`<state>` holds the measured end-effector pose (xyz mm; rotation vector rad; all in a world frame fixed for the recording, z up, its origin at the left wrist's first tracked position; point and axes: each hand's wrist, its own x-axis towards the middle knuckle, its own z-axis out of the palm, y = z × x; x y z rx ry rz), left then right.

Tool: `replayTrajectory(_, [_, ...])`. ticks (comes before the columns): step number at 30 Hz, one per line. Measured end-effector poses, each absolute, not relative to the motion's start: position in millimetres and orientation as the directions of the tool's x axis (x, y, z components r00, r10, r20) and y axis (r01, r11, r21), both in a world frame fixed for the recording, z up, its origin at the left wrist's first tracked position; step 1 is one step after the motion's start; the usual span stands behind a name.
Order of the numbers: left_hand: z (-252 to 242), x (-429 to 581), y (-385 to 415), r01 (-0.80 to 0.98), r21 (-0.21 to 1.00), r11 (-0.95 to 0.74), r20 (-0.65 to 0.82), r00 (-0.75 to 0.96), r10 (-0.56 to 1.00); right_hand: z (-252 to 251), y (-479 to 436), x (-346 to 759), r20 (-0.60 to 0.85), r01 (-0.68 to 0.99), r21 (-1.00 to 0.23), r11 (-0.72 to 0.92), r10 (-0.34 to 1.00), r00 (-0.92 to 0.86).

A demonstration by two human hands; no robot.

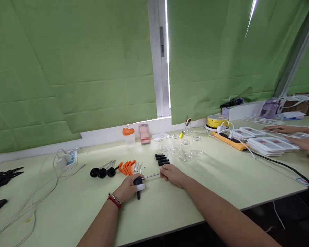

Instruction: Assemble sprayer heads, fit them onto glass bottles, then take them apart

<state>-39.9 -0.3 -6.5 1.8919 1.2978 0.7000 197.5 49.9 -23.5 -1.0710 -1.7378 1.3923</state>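
Note:
My left hand (130, 187), with a white wrap on its thumb, grips a black round lid-like part (138, 181). A thin metal rod (151, 175) runs from this part to the right. My right hand (172, 174) pinches the rod's far end; whether the fingertips also hold something small is hidden. Left of my hands lie three black round parts (102, 172) with metal rods. Orange crank-like handles (128, 167) and short metal pins (136, 167) rest just beyond my left hand. Several black ridged pieces (161, 159) lie beyond my right fingers.
Several glass jars (185, 151) stand behind the black pieces. An orange-lidded cup (129, 137) is near the wall. White cables and a power strip (69, 161) lie left. On the right, another person's hands (280, 129) touch stacked white cards (267, 145) beside an orange power strip (229, 140).

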Motion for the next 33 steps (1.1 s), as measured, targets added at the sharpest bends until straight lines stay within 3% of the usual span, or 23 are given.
replayTrajectory(33, [-9.2, -40.6, 0.3, 0.53, 0.822, -0.208, 0.023, 0.335, 0.942, -28.1, 52.5, 206.2, 0.005, 0.174, -0.978, 0.114, 0.849, -0.528])
